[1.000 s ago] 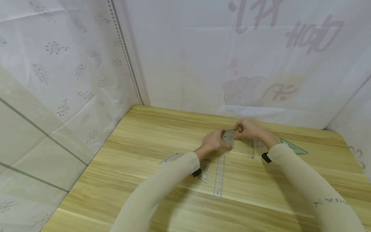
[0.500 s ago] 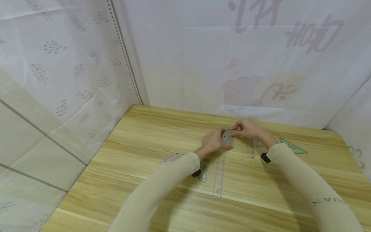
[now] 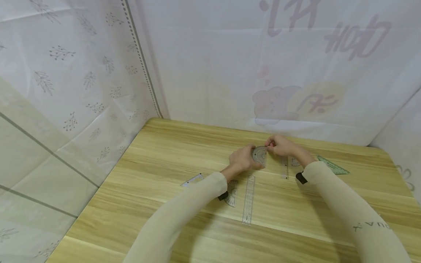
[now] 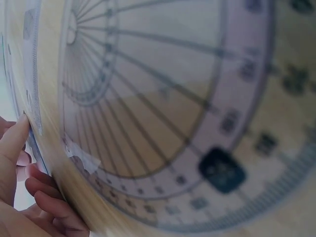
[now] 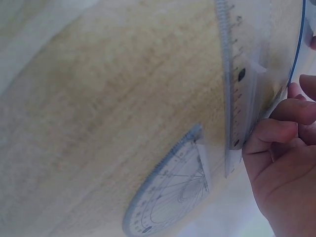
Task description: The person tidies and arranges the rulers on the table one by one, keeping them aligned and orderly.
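R hand (image 3: 283,145) has shifted a bit: its fingertips now sit at the far corner of the held protractor (image 3: 259,155), vs partway down the straight edge approx. half a sec ago. L hand (image 3: 241,159) & protractor look abt the same as then.

Grip: L hand grasps protractor by its curved side, thumb at near end, fingers at far end. R hand pinches at the far corner, thumb & index together; can't tell if anything thin, e.g. a film, is between them. Also can't tell if protractor touches the table (image 3: 158,157) or is lifted.

Progress, my read: handling of this pc is mid-way, as both hands are on it & neither has let go. Six other pcs lie on the table, none held. Left of & nearer than held protractor: blue-tinted set square (image 3: 192,179) (part hidden by sleeve), 2nd protractor (image 3: 232,195) by L wrist, long ruler (image 3: 249,199). Right of it: short ruler (image 3: 285,168), then 3rd protractor (image 3: 295,162), then green set square (image 3: 333,166) furthest out. Whether those six are finished w/ or still due, pics don't show.
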Demonstrator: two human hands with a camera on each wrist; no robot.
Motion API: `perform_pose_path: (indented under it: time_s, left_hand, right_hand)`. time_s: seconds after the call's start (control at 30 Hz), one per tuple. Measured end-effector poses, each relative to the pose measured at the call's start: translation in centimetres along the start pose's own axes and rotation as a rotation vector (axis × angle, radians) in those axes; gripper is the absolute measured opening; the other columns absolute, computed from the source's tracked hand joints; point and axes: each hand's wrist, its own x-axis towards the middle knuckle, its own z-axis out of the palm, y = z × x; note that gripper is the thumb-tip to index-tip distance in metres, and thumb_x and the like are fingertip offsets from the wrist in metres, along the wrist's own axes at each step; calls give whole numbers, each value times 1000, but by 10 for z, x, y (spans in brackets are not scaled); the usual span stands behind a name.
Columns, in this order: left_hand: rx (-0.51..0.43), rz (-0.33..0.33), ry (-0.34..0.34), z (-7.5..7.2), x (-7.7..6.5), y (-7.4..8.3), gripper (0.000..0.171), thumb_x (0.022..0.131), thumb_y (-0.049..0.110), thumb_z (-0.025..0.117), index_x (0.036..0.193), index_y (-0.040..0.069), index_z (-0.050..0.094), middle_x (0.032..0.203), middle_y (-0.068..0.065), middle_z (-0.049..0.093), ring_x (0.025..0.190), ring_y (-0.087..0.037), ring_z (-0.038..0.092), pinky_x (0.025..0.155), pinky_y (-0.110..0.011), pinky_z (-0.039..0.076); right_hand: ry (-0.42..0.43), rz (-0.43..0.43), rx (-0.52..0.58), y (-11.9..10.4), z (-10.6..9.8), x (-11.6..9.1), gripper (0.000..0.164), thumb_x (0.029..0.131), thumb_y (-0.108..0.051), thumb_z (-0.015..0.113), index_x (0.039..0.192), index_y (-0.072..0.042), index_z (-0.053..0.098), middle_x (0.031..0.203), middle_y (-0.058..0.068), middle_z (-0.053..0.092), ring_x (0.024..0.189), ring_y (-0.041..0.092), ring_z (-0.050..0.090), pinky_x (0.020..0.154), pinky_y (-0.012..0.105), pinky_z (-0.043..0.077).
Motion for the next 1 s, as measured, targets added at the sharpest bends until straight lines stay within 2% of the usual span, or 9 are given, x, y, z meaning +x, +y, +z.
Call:
perform_pose_path:
  time_s: [0.3, 0.47, 0.63, 0.83, 1.0]
  left_hand:
    - [3, 3, 2, -2, -1, 1, 89, 71, 59, 88, 146, 28, 54, 127, 3, 67, 93, -15, 60, 66, -31, 44]
    - [-16, -8, -1, -4, -2, 0, 88, 71, 57, 89, 146, 27, 54, 128, 3, 66, 89, -15, 59, 65, -30, 44]
    - [-57, -17, -17, -6, -3, -2, 86, 71, 52, 91, 144, 26, 55, 116, 4, 69, 83, -14, 57, 66, -29, 44]
    - [-93, -7, -24, -9, -4, -4, 85, 70, 50, 93, 142, 24, 55, 108, 5, 69, 80, -14, 56, 66, -28, 44]
    - [-110, 2, -17, -9, -4, -6, 86, 70, 48, 93, 142, 24, 54, 90, 9, 64, 75, -12, 57, 64, -26, 43]
  right_hand:
    - [-3, -9, 4, 2, -1, 0, 18, 95, 7, 51, 110, 13, 60, 80, 11, 58, 62, 18, 50, 56, 27, 41]
    - [-3, -18, 9, 1, -1, -1, 19, 95, 7, 51, 110, 14, 61, 82, 13, 59, 62, 18, 50, 56, 27, 41]
    - [-5, -20, -6, 0, 1, 1, 19, 96, 6, 52, 111, 13, 61, 87, 13, 61, 64, 18, 51, 58, 28, 43]
    - [-4, -9, -6, -4, 2, 2, 19, 100, -7, 64, 111, 9, 61, 86, 9, 57, 69, 19, 51, 63, 30, 44]
    - [2, -23, 18, -5, 1, -1, 24, 100, -12, 67, 111, 8, 64, 91, 11, 58, 77, 22, 51, 66, 31, 45]
